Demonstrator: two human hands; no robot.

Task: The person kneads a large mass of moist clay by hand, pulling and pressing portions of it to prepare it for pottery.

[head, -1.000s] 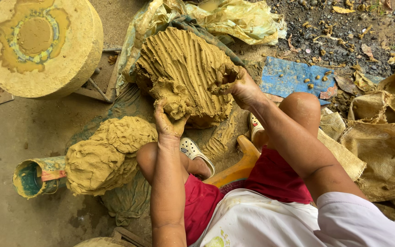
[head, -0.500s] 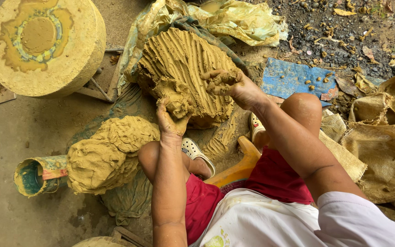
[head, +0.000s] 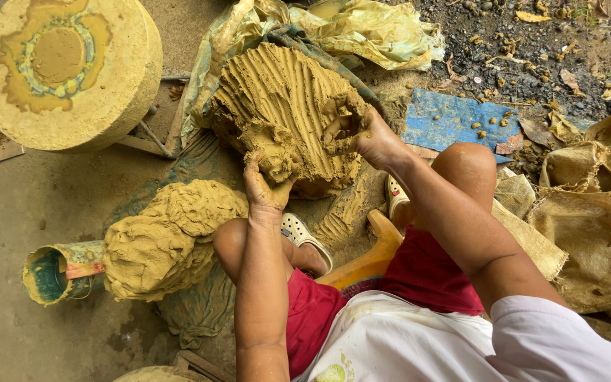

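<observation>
You are sitting low over a big ridged mound of wet clay (head: pixel 284 106) lying on plastic sheeting (head: pixel 362 28) before your knees. Your right hand (head: pixel 362 138) is digging its fingers into the mound's right flank; your left hand (head: pixel 263 187) is gripping a torn lump at its near edge. Pulling unevenly, you are risking the lump tearing off and dropping onto the gritty ground.

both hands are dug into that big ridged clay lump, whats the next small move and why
Probably pull the gouged piece free toward the body. The right hand has its fingers sunk into the big clay mound, and the left hand cups a chunk bulging loose at the lower edge. The smaller clay pile lies beside it.
</observation>
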